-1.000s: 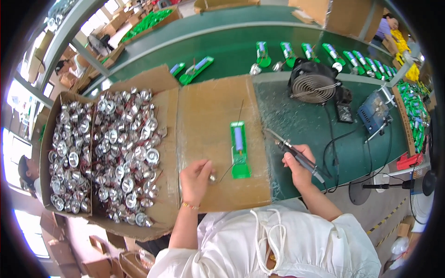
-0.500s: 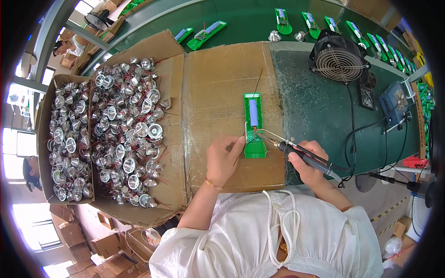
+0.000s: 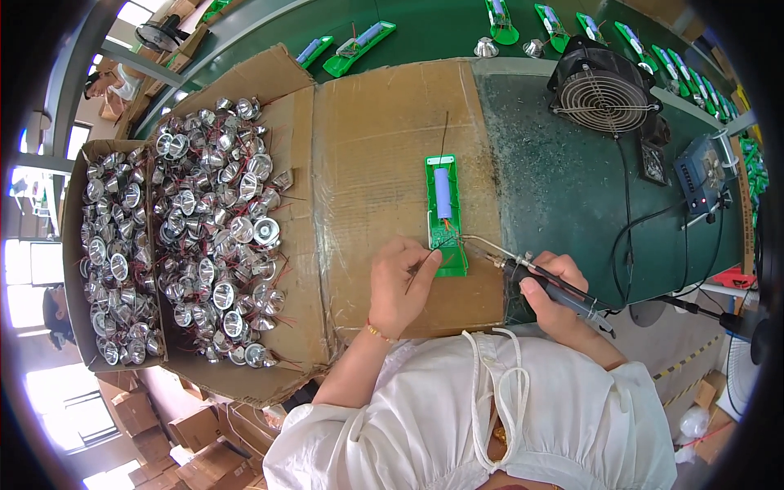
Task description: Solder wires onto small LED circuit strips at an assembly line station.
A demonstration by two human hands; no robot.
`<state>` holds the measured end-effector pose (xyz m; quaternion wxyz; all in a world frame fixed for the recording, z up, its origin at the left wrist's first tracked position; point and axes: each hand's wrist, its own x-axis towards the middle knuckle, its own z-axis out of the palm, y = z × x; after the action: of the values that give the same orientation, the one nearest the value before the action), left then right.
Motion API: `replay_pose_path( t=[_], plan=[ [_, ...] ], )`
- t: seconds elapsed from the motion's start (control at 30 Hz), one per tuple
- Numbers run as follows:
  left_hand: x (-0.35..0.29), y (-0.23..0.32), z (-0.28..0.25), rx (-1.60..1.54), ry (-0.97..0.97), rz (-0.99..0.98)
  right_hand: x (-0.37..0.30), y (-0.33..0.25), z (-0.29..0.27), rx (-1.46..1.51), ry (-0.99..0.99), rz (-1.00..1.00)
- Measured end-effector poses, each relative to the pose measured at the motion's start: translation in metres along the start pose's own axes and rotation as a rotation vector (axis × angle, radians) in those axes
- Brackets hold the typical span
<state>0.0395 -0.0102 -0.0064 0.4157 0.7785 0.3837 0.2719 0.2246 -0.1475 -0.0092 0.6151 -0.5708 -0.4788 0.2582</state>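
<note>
A green plastic housing (image 3: 454, 265) lies lengthwise on the cardboard before me, with a blue cylindrical battery (image 3: 443, 193) and a small green circuit board (image 3: 442, 237) inside. My left hand (image 3: 398, 282) is at the housing's near left edge, thumb and fingers pinched on a thin dark wire (image 3: 413, 276) that reaches toward the board. Another thin dark wire (image 3: 445, 135) sticks out past the far end. In my right hand (image 3: 557, 290) is a soldering iron (image 3: 549, 286) with a bent metal feed tube (image 3: 488, 243); its front end is at the board's right side.
Left stands a divided carton (image 3: 306, 122) full of silvery reflector cups (image 3: 208, 216) with red wires. A caged fan (image 3: 604, 100) and a blue soldering station (image 3: 701, 175) stand right, cables trailing on the green bench (image 3: 563, 180). More green housings (image 3: 359, 49) line the back.
The soldering iron has shifted slightly right, away from the middle of the board. My left hand has moved a little right and nearer to me, still pinching the wire. The whole view has shifted slightly.
</note>
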Motion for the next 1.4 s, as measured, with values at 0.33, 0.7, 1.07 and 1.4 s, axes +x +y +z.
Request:
replay_pose_path(
  t=[0.33,0.7,1.07,1.4],
  plan=[
    [-0.002,0.008,0.003,-0.019,0.067,-0.053,0.0,0.0,0.003,-0.029,-0.016,-0.087],
    [0.006,0.007,0.003,0.021,0.001,-0.117,0.003,0.002,0.017,-0.008,0.025,0.071],
    [0.005,0.003,0.004,0.006,0.005,-0.172,-0.004,-0.001,0.01,-0.024,0.083,0.158],
    [0.004,0.007,0.001,0.076,-0.011,-0.152,-0.011,-0.006,0.0,0.032,0.148,0.1]
  ],
)
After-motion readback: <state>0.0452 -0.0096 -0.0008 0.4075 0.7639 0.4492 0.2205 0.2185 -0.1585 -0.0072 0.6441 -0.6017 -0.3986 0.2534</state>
